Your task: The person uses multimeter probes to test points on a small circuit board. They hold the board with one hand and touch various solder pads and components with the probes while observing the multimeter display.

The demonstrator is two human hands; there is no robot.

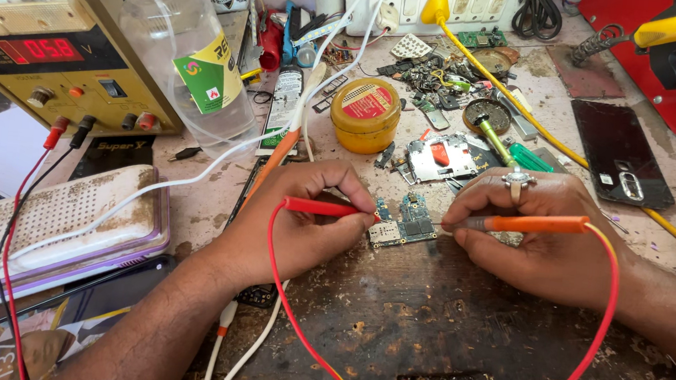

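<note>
Left hand: grip pinched on the red probe, thumb and fingers closed round its shaft
Right hand: grip pinched on the orange probe; ring on one finger
Board: small circuit board lying flat on the counter, between the two hands
Red probe axis: nearly level, tip pointing right, meeting the board's left edge
Orange probe axis: nearly level, tip pointing left, reaching the board's right edge; contact too small to tell for certain
Key relation: both probes lie almost on one line, tips facing each other with the board between them; board to the right of the left grip, to the left of the right grip
Nearer hand: left fingertips just beside the board; right fingertips a little further off
Leads: red wire looping down from each probe toward the near edge of the counter
Supply: yellow bench unit far left, lit red display, red and black plugs in its front
Bottle: clear plastic, beside the supply
Tin: round yellow, behind the board
Phone: dark, flat, well apart to the right
Clutter: loose parts and screws behind the hands
</note>
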